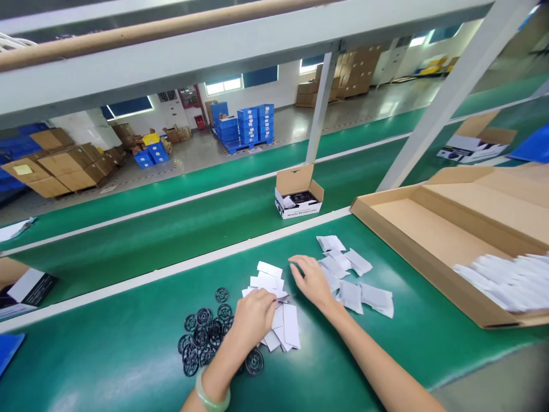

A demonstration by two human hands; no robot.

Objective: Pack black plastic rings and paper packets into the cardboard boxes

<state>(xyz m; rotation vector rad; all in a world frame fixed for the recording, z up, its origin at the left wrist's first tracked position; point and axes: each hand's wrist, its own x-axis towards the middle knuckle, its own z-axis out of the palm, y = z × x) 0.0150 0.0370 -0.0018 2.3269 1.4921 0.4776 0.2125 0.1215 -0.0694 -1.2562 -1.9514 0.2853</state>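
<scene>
My left hand (254, 320), with a pale green bangle (213, 396) on the wrist, is closed at the pile of white folded paper slips (291, 327). Its fingertips pinch the edge of one slip. To the left of it, partly under the forearm, lie several black spoked plastic rings (201, 336). My right hand (312, 281) hovers just right of the slips, thumb and fingers apart, with nothing in it. Several small white packets (350, 296) lie beside and behind that hand on the green worktop.
A large cardboard tray (407, 252) on the right holds rows of white packets (506, 280). An open printed box (300, 197) with black parts inside stands on the green conveyor (206, 223) beyond the white edge strip. A metal post (322, 109) rises behind that box.
</scene>
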